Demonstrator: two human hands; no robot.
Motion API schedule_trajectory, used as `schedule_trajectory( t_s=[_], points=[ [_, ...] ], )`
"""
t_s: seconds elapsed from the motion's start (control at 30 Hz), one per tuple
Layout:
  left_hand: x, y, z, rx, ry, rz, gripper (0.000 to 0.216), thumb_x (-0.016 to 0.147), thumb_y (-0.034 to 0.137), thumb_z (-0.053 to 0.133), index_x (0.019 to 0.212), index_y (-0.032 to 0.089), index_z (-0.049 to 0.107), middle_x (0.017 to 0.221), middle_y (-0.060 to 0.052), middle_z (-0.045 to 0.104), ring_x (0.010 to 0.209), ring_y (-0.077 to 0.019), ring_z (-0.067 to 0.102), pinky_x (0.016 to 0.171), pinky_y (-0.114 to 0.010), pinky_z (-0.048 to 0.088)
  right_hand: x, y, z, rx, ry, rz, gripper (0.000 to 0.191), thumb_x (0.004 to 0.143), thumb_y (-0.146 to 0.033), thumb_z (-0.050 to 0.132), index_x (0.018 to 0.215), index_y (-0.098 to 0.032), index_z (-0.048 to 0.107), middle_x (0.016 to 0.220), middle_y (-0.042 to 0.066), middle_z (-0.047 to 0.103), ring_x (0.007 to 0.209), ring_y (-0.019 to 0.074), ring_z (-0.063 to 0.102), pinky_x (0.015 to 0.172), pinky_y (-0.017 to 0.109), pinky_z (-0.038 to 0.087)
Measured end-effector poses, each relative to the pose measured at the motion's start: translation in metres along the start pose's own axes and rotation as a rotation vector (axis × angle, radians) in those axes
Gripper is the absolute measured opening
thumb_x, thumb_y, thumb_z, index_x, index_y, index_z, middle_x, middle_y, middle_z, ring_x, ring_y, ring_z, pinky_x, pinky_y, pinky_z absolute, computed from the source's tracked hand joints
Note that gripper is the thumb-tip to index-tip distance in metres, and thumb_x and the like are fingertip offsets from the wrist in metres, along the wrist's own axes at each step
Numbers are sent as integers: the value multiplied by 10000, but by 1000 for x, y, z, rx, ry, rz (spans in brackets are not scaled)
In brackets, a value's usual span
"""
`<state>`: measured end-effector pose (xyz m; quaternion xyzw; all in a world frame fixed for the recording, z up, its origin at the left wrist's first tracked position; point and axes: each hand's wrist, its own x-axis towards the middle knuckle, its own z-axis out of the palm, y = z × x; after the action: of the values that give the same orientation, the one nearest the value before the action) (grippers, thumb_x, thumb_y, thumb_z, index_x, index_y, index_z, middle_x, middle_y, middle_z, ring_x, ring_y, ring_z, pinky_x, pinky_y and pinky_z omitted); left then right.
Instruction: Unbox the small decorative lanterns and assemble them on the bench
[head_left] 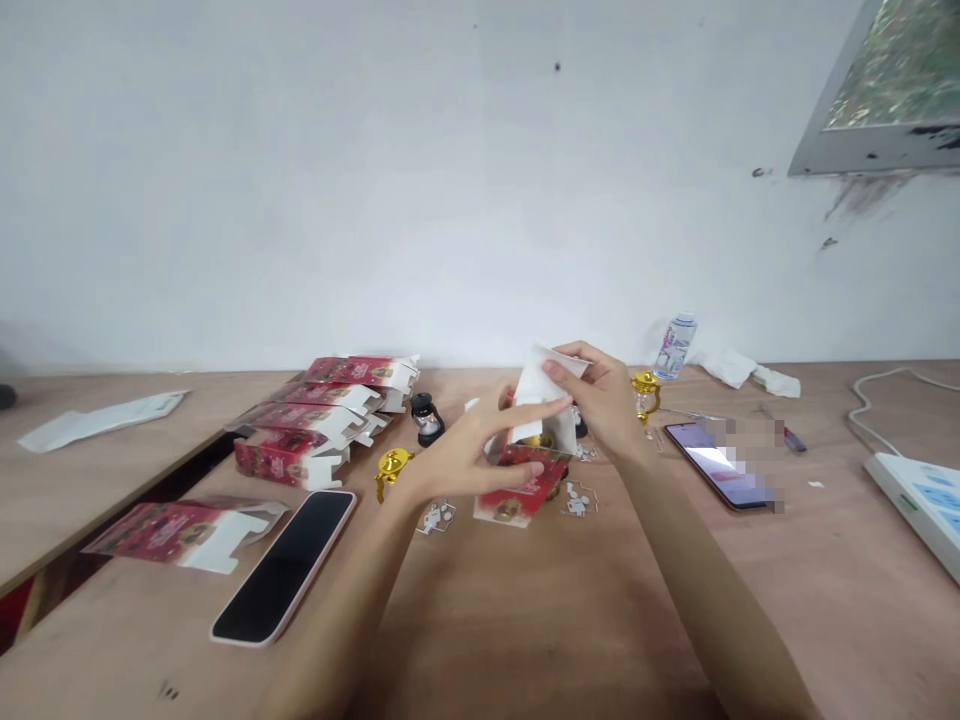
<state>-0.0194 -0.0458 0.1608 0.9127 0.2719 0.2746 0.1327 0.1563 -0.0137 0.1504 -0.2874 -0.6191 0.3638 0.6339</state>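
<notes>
My left hand (472,450) and my right hand (604,395) are both closed on a small red and white carton box (529,480) held just above the wooden table (525,620). The left fingers grip its red body while the right fingers pinch its white top flap (551,375). Something gold shows inside the box, mostly hidden. Small clear plastic pieces (577,500) lie on the table under and beside the box.
A stack of flat red cartons (322,415) and one loose carton (180,530) lie at left. A pink-edged phone (289,565), a black mini lantern (426,418), gold lanterns (391,467) (645,390), a second phone (720,465), a water bottle (675,345), a power strip (919,495).
</notes>
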Motion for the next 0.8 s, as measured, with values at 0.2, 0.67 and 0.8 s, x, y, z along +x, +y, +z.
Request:
schedule_trajectory(
  t_s=[0.2, 0.67, 0.8],
  points=[
    [2, 2, 5, 8, 29, 9, 476, 788, 318, 609, 1249, 340, 489, 1151, -34, 473, 1021, -218, 488, 915, -379, 406, -3, -6, 3, 2, -93, -64, 164, 839, -295, 514, 947, -242, 625, 1011, 4, 644, 872, 150, 597, 727, 274, 488],
    [3, -7, 1, -133, 435, 154, 230, 725, 272, 700, 951, 240, 676, 1393, -83, 410, 1146, -247, 523, 949, -439, 448, -10, -27, -5, -192, -367, -378, 174, 844, -277, 569, 986, -279, 669, 1044, 20, 677, 1076, 182, 577, 953, 395, 446],
    [1, 0, -2, -163, 484, 82, 285, 663, 298, 750, 913, 230, 631, 1336, -83, 448, 1098, -240, 532, 805, -379, 523, -13, -26, 1, -155, -261, -337, 199, 855, -251, 555, 1006, -308, 671, 1015, 0, 691, 998, 165, 618, 884, 369, 503]
  ],
)
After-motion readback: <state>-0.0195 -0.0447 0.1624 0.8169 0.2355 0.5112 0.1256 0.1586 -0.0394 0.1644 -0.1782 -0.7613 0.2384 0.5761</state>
